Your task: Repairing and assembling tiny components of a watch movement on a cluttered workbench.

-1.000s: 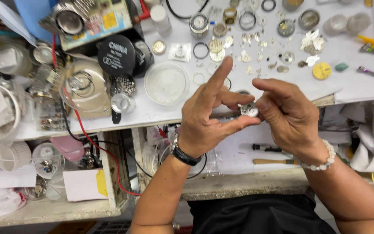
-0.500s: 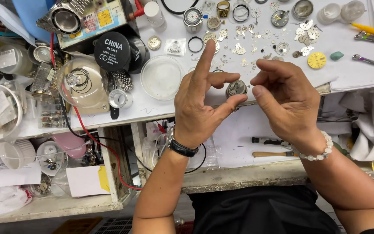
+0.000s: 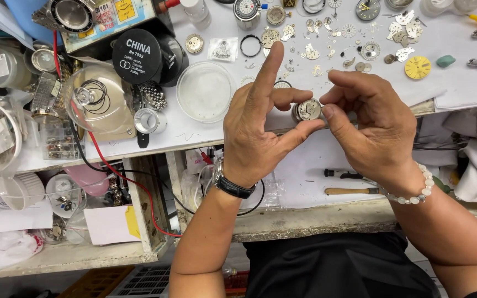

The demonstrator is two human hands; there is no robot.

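A small round metal watch movement (image 3: 307,109) is held in mid air above the front edge of the white workbench (image 3: 459,83). My left hand (image 3: 258,129) pinches it between thumb and middle finger, with the index finger pointing straight up. My right hand (image 3: 374,127) grips the movement's other side with thumb and fingertips. A dark wristwatch is on my left wrist and a pale bead bracelet on my right.
Several loose watch parts, gears and a yellow dial (image 3: 417,67) lie scattered on the bench behind the hands. A clear round dish (image 3: 205,91), a black round tin (image 3: 137,55), a loupe (image 3: 147,121) and cluttered jars stand at the left. Tools lie on a lower shelf (image 3: 354,190).
The view has drifted slightly, so both hands sit a little higher and further right. The grip on the movement is the same, with the right fingertips shifted closer onto it.
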